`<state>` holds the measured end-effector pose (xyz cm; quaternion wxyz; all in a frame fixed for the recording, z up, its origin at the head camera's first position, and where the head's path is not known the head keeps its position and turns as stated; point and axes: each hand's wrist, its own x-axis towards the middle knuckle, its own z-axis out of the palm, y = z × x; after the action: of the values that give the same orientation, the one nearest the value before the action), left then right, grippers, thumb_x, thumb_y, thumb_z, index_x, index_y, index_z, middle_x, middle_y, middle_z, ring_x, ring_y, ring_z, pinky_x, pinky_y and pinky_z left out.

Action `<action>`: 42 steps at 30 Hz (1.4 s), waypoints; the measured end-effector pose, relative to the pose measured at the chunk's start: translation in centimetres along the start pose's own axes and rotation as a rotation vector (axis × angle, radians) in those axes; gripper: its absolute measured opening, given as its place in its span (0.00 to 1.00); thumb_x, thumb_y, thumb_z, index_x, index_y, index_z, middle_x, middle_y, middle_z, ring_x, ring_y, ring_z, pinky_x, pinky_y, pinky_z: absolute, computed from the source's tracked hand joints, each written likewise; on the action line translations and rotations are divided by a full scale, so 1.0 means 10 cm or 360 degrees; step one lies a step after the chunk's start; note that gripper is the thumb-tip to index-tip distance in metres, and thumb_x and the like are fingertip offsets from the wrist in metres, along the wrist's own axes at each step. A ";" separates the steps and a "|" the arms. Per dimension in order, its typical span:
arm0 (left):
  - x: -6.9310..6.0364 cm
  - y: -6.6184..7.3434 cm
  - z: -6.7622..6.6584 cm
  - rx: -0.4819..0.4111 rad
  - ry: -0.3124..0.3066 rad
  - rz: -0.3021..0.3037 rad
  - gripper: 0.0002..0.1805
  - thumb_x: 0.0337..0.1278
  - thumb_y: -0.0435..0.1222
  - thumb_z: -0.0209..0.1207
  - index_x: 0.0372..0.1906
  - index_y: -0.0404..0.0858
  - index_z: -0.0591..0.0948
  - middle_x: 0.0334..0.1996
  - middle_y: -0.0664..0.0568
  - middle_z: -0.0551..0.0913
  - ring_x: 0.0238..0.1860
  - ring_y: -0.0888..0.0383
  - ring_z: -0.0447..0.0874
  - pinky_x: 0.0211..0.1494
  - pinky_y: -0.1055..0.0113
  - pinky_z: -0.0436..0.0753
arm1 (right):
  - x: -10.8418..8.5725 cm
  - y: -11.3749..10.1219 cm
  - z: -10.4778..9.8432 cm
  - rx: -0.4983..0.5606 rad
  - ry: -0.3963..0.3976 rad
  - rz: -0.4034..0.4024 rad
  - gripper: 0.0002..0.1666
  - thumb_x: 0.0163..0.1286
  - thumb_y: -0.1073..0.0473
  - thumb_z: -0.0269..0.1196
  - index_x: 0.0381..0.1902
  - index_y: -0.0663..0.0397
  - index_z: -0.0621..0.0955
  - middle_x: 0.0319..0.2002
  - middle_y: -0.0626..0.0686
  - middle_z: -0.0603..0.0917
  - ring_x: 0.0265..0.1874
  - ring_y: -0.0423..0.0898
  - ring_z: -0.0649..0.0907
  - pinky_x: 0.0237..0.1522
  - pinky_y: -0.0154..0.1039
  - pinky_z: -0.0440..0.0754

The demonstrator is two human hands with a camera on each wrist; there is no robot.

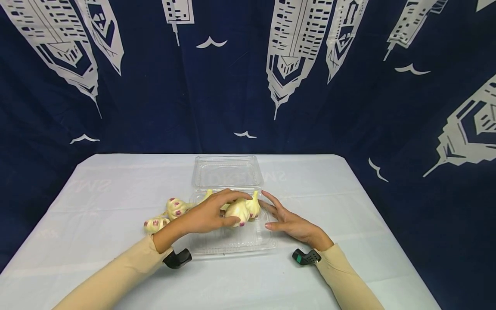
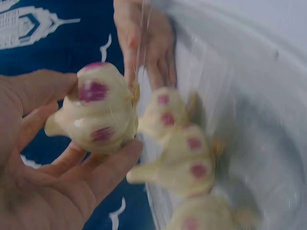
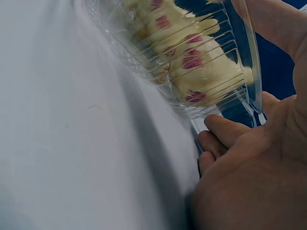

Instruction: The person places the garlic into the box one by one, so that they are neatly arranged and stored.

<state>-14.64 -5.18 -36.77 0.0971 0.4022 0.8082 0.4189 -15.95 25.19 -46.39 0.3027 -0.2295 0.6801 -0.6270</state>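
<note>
My left hand (image 1: 213,213) grips a pale garlic bulb (image 1: 237,211) with purple patches, above the clear plastic container (image 1: 248,243). The left wrist view shows the thumb and fingers around that bulb (image 2: 98,108). Inside the container, several more bulbs lie in a row, among them a garlic bulb (image 2: 184,160) in the middle and another (image 1: 253,206) at the right end. My right hand (image 1: 292,221) is beside the container's right wall, fingers loosely extended and holding nothing. In the right wrist view its fingertips are close to the ribbed wall (image 3: 230,62); contact is unclear.
The container's clear lid (image 1: 227,172) is folded back on the far side. Left of the container, two garlic bulbs lie on the white-covered table (image 1: 116,193): one bulb (image 1: 176,207) farther back, the other bulb (image 1: 156,224) nearer. A dark blue patterned cloth (image 1: 232,86) hangs behind.
</note>
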 end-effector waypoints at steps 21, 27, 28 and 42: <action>0.07 -0.05 0.68 0.0133 0.0131 -0.0023 0.34 0.60 0.31 0.66 0.71 0.40 0.69 0.54 0.46 0.79 0.45 0.56 0.73 0.46 0.66 0.73 | 0.00 0.04 -0.01 -0.0043 -0.0001 -0.0033 0.55 0.74 0.63 0.60 0.80 0.25 0.37 0.81 0.56 0.41 0.80 0.58 0.40 0.74 0.68 0.39; 0.09 -0.06 0.77 0.0134 0.0170 -0.0078 0.33 0.60 0.31 0.66 0.70 0.38 0.70 0.51 0.47 0.80 0.46 0.55 0.74 0.46 0.66 0.72 | 0.00 0.02 0.01 -0.0032 0.0006 -0.0030 0.55 0.74 0.63 0.60 0.80 0.24 0.38 0.81 0.55 0.41 0.80 0.57 0.41 0.75 0.68 0.40; 0.09 -0.07 0.78 0.0132 0.0165 -0.0086 0.33 0.60 0.31 0.66 0.70 0.38 0.70 0.50 0.47 0.80 0.44 0.55 0.73 0.44 0.67 0.72 | 0.00 0.02 0.01 -0.0033 0.0006 -0.0030 0.55 0.74 0.63 0.60 0.80 0.24 0.38 0.81 0.56 0.41 0.80 0.57 0.41 0.75 0.68 0.40; 0.10 -0.09 0.89 0.0109 0.0155 -0.0128 0.34 0.62 0.32 0.65 0.72 0.39 0.67 0.63 0.43 0.76 0.59 0.51 0.76 0.59 0.54 0.76 | 0.00 0.04 0.00 -0.0039 0.0015 -0.0019 0.55 0.74 0.63 0.60 0.79 0.23 0.39 0.81 0.55 0.41 0.80 0.57 0.41 0.75 0.67 0.43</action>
<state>-11.46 0.60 -42.87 0.0605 0.3515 0.8414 0.4059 -15.92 25.24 -46.75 0.2926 -0.2343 0.6879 -0.6215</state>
